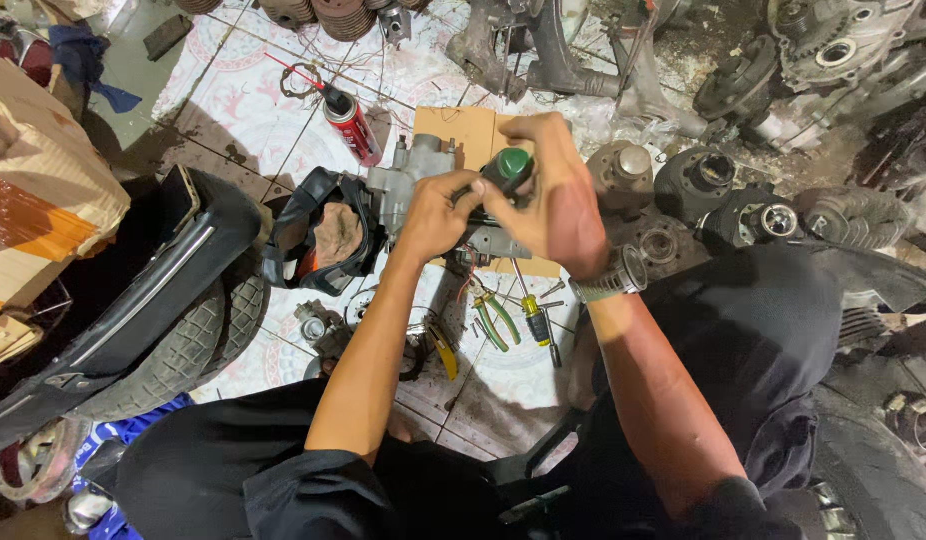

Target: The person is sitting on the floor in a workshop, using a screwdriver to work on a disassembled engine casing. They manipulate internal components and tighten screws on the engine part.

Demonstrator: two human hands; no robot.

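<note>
Down on the tiled floor (243, 110), both hands met over a grey cast-metal engine part (408, 180) that sat on a flat piece of cardboard (463, 130). The right hand (553, 200) was clenched around the dark handle of a tool with a round green cap (513, 163); its shaft and tip were hidden beneath the fingers. The left hand (438, 213) gripped the same tool just below, fingers curled tight, so the spot where it met the metal could not be made out. A ribbed metal watch (613, 278) circled the right wrist.

Just left of the engine part lay a black strap-like holder with a brown rag (335, 235) inside it. A red spray can (351, 125) with a thin red straw lay tilted beyond it. Nearer the person, green-handled pliers (495, 320) and a yellow-and-black screwdriver (536, 320) lay side by side on the tiles. To the right stood round, finned metal cylinders (695, 185), dull and greasy. A knobbly rubber tyre (188, 345) under a glossy black mudguard filled the left side, cut off by the frame edge. Black trousers covered the person's knees below.
</note>
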